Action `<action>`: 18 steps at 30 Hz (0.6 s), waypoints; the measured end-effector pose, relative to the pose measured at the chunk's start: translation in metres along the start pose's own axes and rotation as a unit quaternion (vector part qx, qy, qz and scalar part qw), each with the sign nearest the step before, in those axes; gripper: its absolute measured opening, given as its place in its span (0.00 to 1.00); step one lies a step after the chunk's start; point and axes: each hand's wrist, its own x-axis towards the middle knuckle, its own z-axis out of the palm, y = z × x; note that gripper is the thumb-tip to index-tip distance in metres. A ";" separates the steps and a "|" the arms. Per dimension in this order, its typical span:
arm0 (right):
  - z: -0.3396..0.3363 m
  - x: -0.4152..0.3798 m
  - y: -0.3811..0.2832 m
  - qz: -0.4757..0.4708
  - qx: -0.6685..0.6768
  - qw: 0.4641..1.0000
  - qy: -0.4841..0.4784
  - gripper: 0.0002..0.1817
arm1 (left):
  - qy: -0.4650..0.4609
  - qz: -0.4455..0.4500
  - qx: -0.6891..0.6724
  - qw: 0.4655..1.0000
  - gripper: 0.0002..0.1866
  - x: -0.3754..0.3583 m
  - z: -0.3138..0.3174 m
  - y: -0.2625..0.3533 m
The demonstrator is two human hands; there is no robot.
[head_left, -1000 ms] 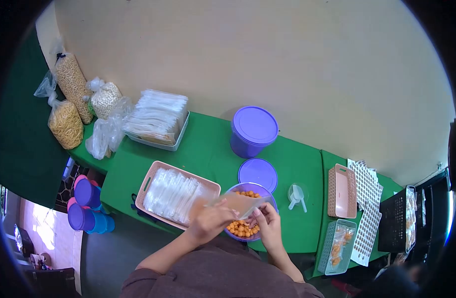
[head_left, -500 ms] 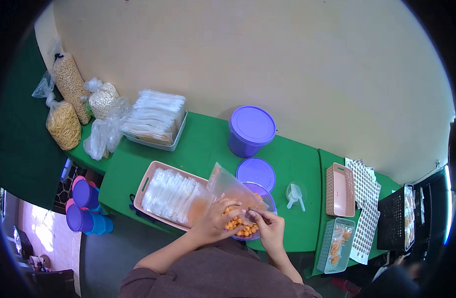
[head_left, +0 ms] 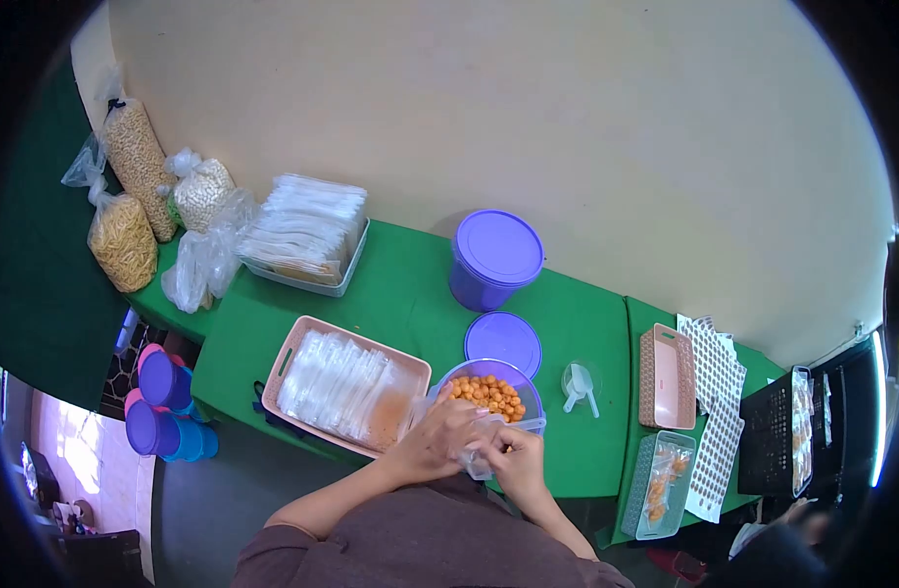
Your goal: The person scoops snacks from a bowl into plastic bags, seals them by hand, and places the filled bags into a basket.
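Note:
Both hands are at the near side of a purple tub [head_left: 539,407] of round orange snack balls [head_left: 488,394]. My left hand [head_left: 437,439] is closed around a clear plastic bag [head_left: 477,465], which is crumpled and partly covered by the fingers. My right hand [head_left: 518,461] pinches the same bag from the other side, its fingertips close to the left ones. What the bag contains is hidden. Left of the tub, a pink basket [head_left: 425,377] holds a row of clear plastic bags [head_left: 334,384].
A lidded purple bucket [head_left: 496,257] and a loose purple lid [head_left: 504,341] stand behind the tub. White scoops [head_left: 579,390] lie to its right. Farther right are a pink basket [head_left: 669,377], a grey-green basket [head_left: 655,490] with filled packets, and a black crate [head_left: 768,431].
The clear bag, held up across the tub before, is now down and bunched between the hands near my body. More of the orange balls show. Both hands have moved slightly.

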 end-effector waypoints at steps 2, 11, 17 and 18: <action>0.001 0.001 -0.004 0.001 0.172 0.978 0.121 0.10 | -0.011 -0.015 0.022 1.000 0.36 0.001 -0.004 -0.003; -0.009 0.003 -0.034 -0.132 0.026 0.990 0.050 0.06 | 0.044 -0.070 0.167 0.982 0.32 0.006 -0.011 -0.007; -0.004 0.007 -0.016 -0.179 -0.012 0.984 -0.007 0.08 | 0.027 -0.063 0.226 0.972 0.37 -0.001 -0.008 -0.008; -0.003 0.008 -0.013 -0.179 -0.012 0.984 -0.008 0.08 | 0.047 -0.045 0.172 0.983 0.39 -0.004 -0.006 -0.013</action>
